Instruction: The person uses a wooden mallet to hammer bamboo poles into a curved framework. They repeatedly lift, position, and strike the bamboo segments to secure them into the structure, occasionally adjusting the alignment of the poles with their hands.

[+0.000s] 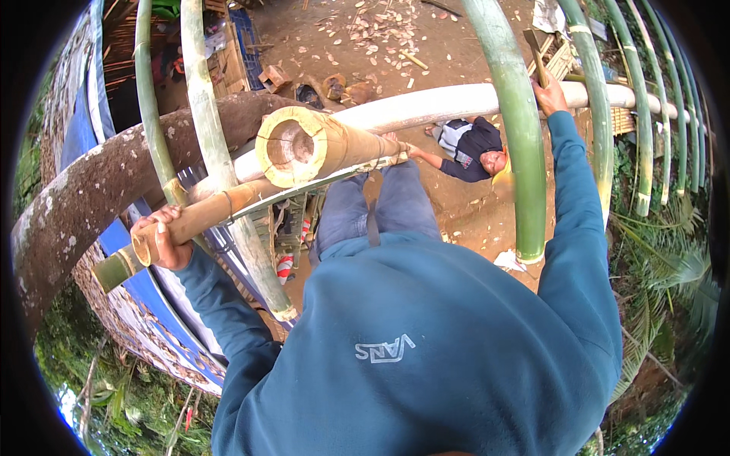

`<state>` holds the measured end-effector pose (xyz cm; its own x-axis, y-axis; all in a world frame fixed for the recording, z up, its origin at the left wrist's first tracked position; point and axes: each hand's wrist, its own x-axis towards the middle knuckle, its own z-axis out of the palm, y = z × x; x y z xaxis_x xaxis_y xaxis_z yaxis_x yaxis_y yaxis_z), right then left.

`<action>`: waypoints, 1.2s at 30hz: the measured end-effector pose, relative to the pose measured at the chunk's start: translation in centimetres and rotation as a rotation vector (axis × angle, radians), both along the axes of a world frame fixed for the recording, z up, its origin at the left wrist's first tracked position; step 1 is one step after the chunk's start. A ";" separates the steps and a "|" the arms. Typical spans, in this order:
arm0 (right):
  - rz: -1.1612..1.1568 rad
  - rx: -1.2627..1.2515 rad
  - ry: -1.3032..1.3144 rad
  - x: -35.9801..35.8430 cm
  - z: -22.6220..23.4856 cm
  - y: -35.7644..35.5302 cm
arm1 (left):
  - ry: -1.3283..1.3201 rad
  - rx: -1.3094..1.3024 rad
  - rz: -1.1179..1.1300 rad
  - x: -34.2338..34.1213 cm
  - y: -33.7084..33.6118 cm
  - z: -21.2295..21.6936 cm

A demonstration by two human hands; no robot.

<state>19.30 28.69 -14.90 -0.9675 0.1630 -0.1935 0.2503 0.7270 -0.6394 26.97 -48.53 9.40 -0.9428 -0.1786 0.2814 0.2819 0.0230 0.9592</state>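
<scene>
On the left, my left hand (163, 237) wraps its fingers round a tan bamboo pole (232, 201) near its cut end. Close beside that pole lies a thicker bamboo section (334, 148), its hollow end facing me. My right hand (549, 97), up at the right, is closed round the handle of a slim tool (538, 59) with a flat dark upper part; its exact kind is unclear. This hand is right by a pale horizontal pole (433, 106) and a thick green bamboo pole (519, 144).
Below on the dirt ground (304, 38), a person in a dark top (468, 152) reaches a hand toward the thick section. More green bamboo poles (597, 91) cross the right side. A curved tree trunk (68, 182) and blue sheeting (163, 300) stand at left.
</scene>
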 end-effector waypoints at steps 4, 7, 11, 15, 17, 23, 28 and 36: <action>-0.007 0.037 -0.057 0.0 1.4 -0.8 | -0.012 -0.002 -0.023 -0.2 0.0 0.0; -0.004 0.068 -0.039 0.2 2.3 -1.9 | -0.020 0.011 -0.070 0.2 -1.2 -0.3; -0.016 0.065 -0.108 0.1 2.5 -1.8 | -0.024 0.009 -0.026 0.1 -1.5 -0.5; 0.009 0.142 -0.059 0.1 1.9 -1.6 | -0.004 0.006 -0.026 0.1 -1.1 -0.3; 0.005 0.224 0.014 0.1 0.2 -0.6 | -0.001 0.017 -0.027 -0.1 -1.0 -0.4; 0.028 0.117 -0.107 -0.8 1.6 -1.0 | -0.012 0.011 -0.015 -0.3 0.0 0.1; 0.028 0.135 -0.023 -0.5 0.8 -0.9 | -0.044 0.153 -0.060 0.0 -1.0 -0.9; -0.074 0.211 -0.069 -0.2 4.9 -3.9 | -0.148 0.157 -0.141 -0.1 -3.4 -1.0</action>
